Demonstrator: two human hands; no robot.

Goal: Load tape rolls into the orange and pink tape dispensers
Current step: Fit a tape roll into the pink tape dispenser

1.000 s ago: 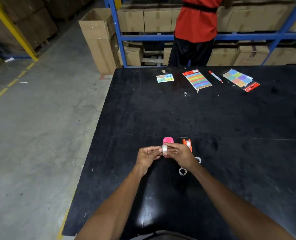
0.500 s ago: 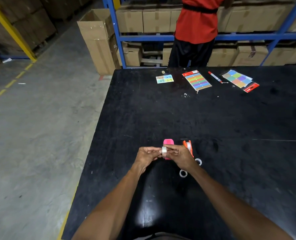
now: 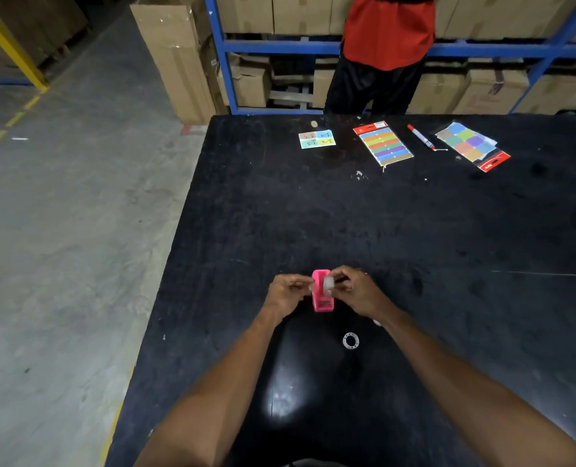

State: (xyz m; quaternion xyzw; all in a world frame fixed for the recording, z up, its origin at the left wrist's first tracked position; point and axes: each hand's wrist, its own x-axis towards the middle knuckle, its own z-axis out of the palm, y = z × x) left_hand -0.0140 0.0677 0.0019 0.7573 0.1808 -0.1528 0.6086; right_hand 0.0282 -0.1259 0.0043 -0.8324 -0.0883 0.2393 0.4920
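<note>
Tape roll (image 3: 328,285) translucent, pinched above pink dispenser (image 3: 323,299).

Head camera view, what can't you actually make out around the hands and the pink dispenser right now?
- Orange plastic tape dispenser: almost wholly hidden behind the right hand.
- Small clear tape roll: blurred between the fingertips above the pink plastic tape dispenser; seated or not, unclear.
- Left hand: its grip on the roll is unclear.
- Second clear tape ring: too small to judge remaining tape.
- A pale object at the right wrist: mostly covered.
</note>
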